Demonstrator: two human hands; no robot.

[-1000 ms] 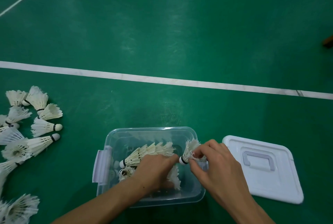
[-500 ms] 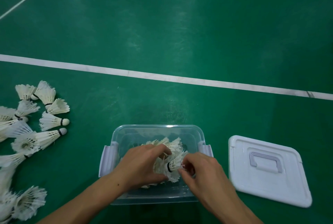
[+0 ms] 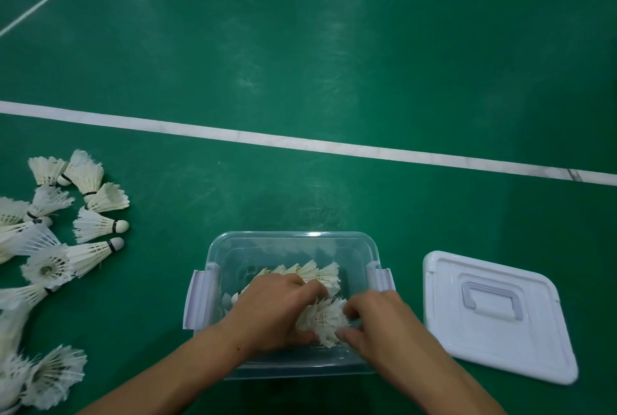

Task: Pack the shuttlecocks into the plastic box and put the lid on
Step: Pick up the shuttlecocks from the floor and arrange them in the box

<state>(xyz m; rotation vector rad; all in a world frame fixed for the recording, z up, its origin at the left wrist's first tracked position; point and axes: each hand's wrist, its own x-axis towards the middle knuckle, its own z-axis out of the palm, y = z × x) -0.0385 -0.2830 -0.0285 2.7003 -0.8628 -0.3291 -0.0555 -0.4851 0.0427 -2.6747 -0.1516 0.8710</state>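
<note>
Shuttlecocks [image 3: 322, 316] now sit low inside the box [image 3: 293, 241]: a second ago the right hand [image 3: 377, 324] held one at the rim, and it has since been pushed down beside the left hand [image 3: 273, 308]. Both hands curl round the feathers, pressing them into the near right corner. The far half of the box is free for more. A big pile [image 3: 60, 247] waits on the floor to the left, the lid [image 3: 494, 314] just right, so packing is far from done.
</note>
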